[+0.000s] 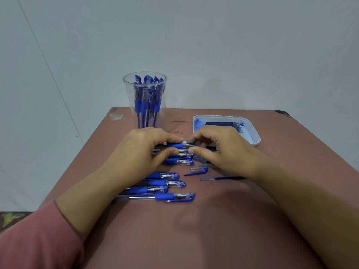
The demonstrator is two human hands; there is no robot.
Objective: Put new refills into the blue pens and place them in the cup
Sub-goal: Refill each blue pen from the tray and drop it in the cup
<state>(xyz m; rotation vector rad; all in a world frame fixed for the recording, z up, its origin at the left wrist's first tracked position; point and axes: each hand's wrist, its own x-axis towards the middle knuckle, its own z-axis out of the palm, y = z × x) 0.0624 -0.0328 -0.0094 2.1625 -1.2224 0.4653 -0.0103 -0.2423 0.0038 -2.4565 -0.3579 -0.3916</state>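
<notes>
My left hand (144,150) grips a blue pen (175,145) by its rubber grip, held level above the table. My right hand (219,150) pinches the pen's metal tip from the right. Several capped blue pens (171,196) lie in a row on the table below my hands. A loose blue cap (198,170) and a single refill (221,179) lie just right of that row. A clear plastic cup (144,100) at the back holds several blue pens upright. A white tray (252,131) at the back right holds several dark refills (221,123).
The brown table (194,230) ends at the left edge near my left forearm and at the back just behind the cup. A pale wall stands behind. The tray is stained with blue ink.
</notes>
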